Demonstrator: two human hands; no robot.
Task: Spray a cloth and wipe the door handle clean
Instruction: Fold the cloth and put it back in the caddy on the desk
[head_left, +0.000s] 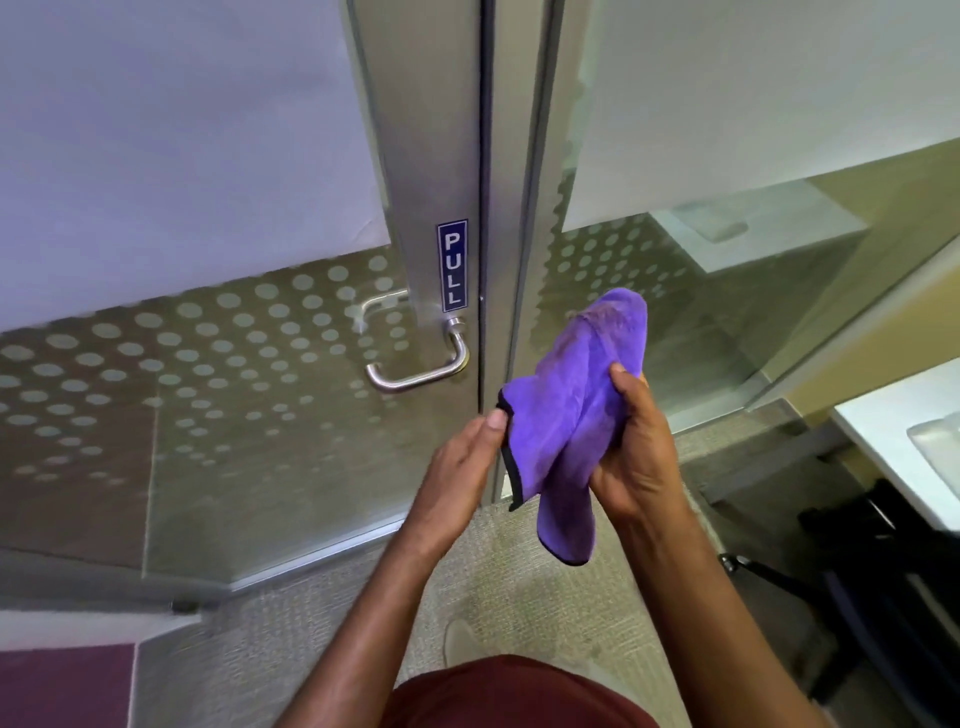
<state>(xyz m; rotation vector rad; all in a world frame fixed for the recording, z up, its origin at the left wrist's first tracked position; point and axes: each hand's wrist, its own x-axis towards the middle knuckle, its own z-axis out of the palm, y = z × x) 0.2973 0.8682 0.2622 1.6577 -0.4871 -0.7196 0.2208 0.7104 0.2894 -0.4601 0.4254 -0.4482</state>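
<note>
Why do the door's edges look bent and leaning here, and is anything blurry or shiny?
Head view: the wide-angle lens bows and tilts the straight metal door frame; light is soft and even, with bright glints on the door handle; the PULL sign reads sharp, while the dotted glass at far left looks slightly smeared.

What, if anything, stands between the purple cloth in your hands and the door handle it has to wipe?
Nothing visible does. The purple cloth, gripped by the right hand and pinched at its edge by the left hand, is held to the right of the door handle, with only open air between them.
</note>
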